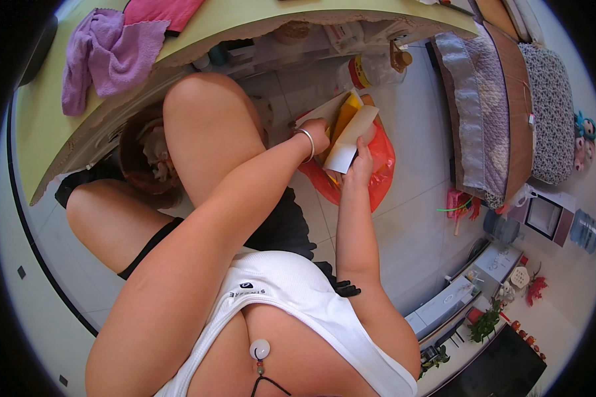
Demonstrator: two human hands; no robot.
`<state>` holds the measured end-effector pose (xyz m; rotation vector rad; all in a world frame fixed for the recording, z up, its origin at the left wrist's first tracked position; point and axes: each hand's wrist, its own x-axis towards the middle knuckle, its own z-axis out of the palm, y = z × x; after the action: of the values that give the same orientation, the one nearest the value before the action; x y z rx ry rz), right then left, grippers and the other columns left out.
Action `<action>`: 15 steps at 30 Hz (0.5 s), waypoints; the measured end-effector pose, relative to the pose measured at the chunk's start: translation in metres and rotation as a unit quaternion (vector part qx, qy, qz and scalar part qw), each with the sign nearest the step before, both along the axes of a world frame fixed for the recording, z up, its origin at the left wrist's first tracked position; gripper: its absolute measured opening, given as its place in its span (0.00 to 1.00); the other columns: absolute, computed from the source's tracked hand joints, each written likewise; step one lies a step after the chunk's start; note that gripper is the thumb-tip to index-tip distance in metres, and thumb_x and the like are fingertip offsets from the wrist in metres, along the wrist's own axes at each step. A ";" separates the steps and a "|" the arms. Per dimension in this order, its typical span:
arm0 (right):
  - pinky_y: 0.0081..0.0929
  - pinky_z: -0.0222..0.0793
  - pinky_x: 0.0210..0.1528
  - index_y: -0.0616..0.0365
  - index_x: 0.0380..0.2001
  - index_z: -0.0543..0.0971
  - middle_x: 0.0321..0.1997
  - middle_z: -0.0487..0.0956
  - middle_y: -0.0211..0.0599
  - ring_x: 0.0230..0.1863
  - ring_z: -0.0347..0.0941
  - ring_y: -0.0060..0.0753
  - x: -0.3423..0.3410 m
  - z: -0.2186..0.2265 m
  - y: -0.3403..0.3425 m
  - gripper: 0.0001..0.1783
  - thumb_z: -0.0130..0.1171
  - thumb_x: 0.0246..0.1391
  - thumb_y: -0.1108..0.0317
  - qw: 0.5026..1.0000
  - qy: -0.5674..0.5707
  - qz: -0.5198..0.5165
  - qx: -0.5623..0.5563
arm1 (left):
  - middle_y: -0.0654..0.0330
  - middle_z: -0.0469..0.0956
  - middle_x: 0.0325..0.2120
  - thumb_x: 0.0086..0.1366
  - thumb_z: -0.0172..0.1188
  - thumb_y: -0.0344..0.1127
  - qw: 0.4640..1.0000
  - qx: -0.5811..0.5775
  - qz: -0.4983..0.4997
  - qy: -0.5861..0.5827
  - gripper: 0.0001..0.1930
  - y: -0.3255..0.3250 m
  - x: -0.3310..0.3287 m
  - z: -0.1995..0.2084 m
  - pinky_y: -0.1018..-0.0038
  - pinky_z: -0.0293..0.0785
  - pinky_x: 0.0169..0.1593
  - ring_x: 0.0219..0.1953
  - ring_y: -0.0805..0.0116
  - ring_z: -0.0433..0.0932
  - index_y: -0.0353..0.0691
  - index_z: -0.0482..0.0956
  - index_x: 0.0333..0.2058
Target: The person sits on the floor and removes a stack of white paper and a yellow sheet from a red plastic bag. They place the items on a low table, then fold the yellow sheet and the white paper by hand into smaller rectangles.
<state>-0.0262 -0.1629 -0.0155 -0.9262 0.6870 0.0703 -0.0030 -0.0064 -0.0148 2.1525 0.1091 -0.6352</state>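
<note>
Over a red plastic bag (381, 162) on the floor, both my hands are among sheets of paper or thin card. My right hand (359, 165) grips a cream-white sheet (352, 137) by its near edge, thumb on top. My left hand (316, 134), with a silver bracelet at the wrist, is closed just left of that sheet. Its curled fingers hide what they hold. A yellow piece (344, 116) stands between the two hands, and another pale sheet (331, 109) slants behind the left hand. The bag lies spread under the sheets; its contents are mostly covered.
A clear plastic bottle (381, 71) lies beyond the bag, near shelves under the pale green tabletop (245, 16). A lilac towel (109, 56) hangs at its left. A wastebasket (146, 155) stands beside my knees. At the right is a bed or sofa (487, 112).
</note>
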 end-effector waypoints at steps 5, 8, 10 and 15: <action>0.38 0.74 0.47 0.64 0.46 0.73 0.44 0.79 0.43 0.43 0.76 0.40 0.004 0.016 -0.006 0.14 0.53 0.63 0.64 0.999 -0.022 0.011 0.040 | 0.44 0.78 0.42 0.55 0.59 0.31 0.999 0.010 0.014 0.031 0.15 -0.002 0.000 -0.001 0.62 0.74 0.48 0.46 0.45 0.77 0.35 0.76 0.42; 0.39 0.73 0.50 0.65 0.51 0.72 0.48 0.77 0.44 0.47 0.75 0.42 0.012 0.024 -0.017 0.18 0.51 0.64 0.63 0.999 -0.045 0.012 -0.018 | 0.43 0.78 0.42 0.55 0.57 0.29 0.999 0.025 -0.013 0.019 0.14 0.001 0.001 0.005 0.61 0.74 0.47 0.46 0.45 0.77 0.36 0.76 0.42; 0.39 0.72 0.50 0.65 0.52 0.71 0.49 0.77 0.44 0.49 0.75 0.42 0.018 0.030 -0.030 0.19 0.48 0.65 0.61 0.999 -0.031 -0.004 -0.009 | 0.44 0.78 0.43 0.56 0.55 0.28 1.000 0.003 0.004 0.017 0.14 0.003 0.002 0.008 0.61 0.74 0.48 0.46 0.44 0.77 0.36 0.76 0.43; 0.42 0.72 0.52 0.64 0.53 0.71 0.51 0.76 0.44 0.50 0.75 0.44 0.011 0.036 -0.060 0.22 0.40 0.67 0.58 0.999 -0.010 -0.024 0.036 | 0.44 0.77 0.44 0.57 0.51 0.24 0.998 -0.029 0.028 -0.046 0.18 0.003 -0.009 0.027 0.62 0.74 0.47 0.46 0.44 0.77 0.38 0.75 0.48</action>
<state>-0.0149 -0.2231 0.0207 -0.8394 0.6842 0.0440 -0.0117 -0.0035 0.0127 2.1113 0.0991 -0.5015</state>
